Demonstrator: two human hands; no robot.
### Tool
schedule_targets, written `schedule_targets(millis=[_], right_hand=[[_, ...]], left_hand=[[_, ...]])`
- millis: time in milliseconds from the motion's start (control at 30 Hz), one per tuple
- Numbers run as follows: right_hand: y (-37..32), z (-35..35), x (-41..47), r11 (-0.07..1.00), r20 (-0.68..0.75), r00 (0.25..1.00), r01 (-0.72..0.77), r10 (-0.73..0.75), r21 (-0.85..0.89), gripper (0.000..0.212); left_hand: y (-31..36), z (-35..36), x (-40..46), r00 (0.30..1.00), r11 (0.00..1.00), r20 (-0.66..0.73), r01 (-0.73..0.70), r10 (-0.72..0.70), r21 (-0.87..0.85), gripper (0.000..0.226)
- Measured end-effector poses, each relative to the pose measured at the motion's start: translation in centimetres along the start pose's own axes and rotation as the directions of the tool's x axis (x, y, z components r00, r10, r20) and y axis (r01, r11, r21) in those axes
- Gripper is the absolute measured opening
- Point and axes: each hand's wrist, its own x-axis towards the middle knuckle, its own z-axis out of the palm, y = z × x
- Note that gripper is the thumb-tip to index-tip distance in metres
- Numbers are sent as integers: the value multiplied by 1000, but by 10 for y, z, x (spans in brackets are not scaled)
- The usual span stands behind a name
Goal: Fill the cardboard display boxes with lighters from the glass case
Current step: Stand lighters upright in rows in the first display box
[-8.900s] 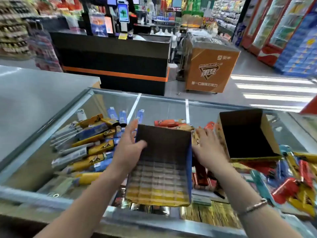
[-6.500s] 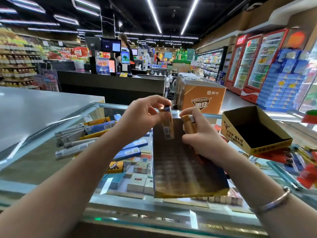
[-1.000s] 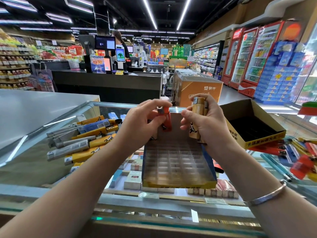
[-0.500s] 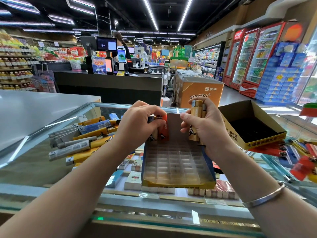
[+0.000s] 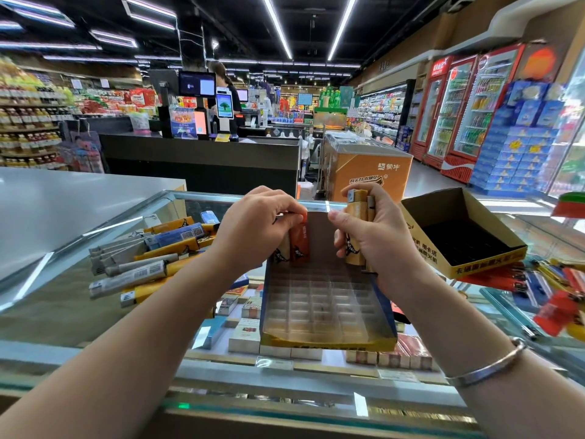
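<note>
The left hand (image 5: 256, 228) pinches an orange lighter (image 5: 299, 239) upright at the back-left corner of the display box (image 5: 326, 339); it should drop squarely into one cell. The right hand (image 5: 373, 242) grips spare yellow lighters (image 5: 356, 204) above the box's back-right.

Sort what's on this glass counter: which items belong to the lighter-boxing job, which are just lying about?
Job: gridded display box, orange lighter in left hand, tan lighters in right hand, loose lighters, second box.
Bystanders: cigarette packs, freezer.
</note>
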Motion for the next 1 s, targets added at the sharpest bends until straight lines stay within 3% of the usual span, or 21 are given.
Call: schedule_targets(millis=[200, 467, 667, 800, 933, 1000], right_hand=[[1, 0, 0, 1000, 17, 1000, 0, 0, -9, 27], [4, 0, 1, 1000, 26, 1000, 12, -12, -20, 28], [7, 1, 2, 999, 55, 998, -3, 5, -40, 28], [9, 3, 1, 997, 80, 997, -6, 12, -78, 29], [9, 3, 0, 997, 73, 997, -13, 18, -72, 29], [9, 3, 0, 998, 74, 997, -20, 24, -54, 28]], left_hand=[[1, 0, 2, 999, 997, -21, -29, 31, 70, 15], [-4, -2, 21, 984, 996, 161, 64, -74, 67, 11], [-6, -1, 17, 987, 984, 137, -103, 83, 146, 10], [-7, -3, 12, 980, 972, 167, -140, 108, 188, 15], [-6, -1, 10, 988, 985, 154, -51, 26, 165, 13], [-6, 1, 6, 983, 997, 179, 35, -47, 66, 17]])
